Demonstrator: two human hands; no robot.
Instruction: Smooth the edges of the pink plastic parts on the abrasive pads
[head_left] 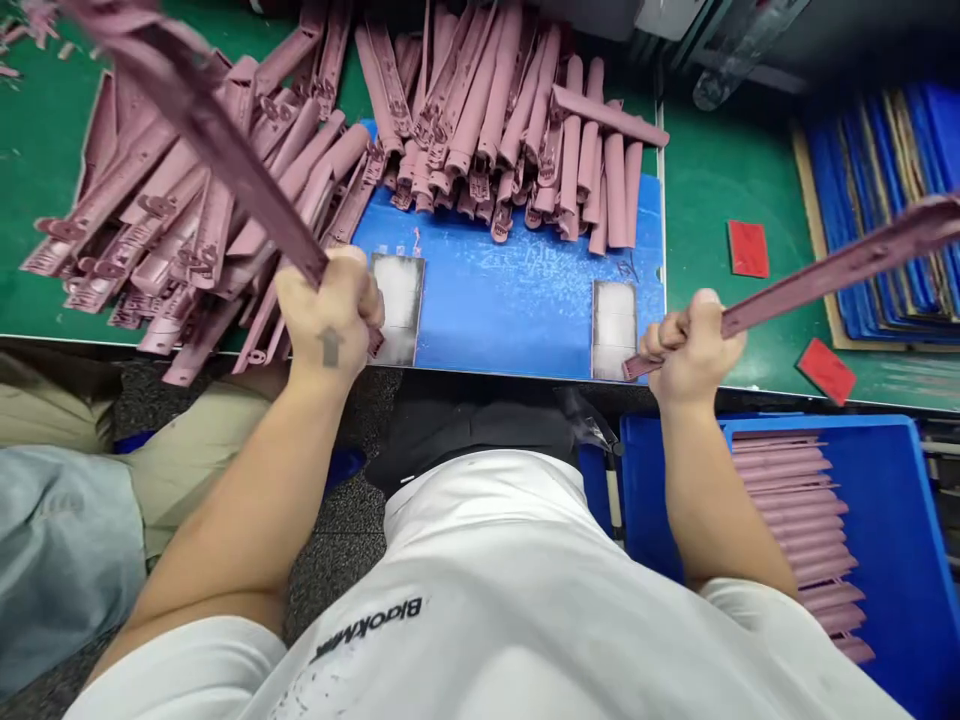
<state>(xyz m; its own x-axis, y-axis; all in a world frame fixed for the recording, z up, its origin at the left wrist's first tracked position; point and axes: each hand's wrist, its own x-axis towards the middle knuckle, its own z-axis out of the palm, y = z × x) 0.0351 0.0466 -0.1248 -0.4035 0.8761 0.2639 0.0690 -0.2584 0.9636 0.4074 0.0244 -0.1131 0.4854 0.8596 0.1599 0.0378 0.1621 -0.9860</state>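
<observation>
My left hand is closed round the lower end of a long pink plastic part, which slants up to the upper left and is blurred at its far end. At the right, my right hand grips another long pink part that slants up toward the right edge. Both hands are near the front edge of the table, on either side of a blue sheet. Pale rectangular pads lie on the sheet, one beside my left hand and one beside my right.
Heaps of pink parts cover the back and left of the green table. Two red squares and stacked blue sheets are at the right. Below, a blue bin holds pink parts. Another person sits at the left.
</observation>
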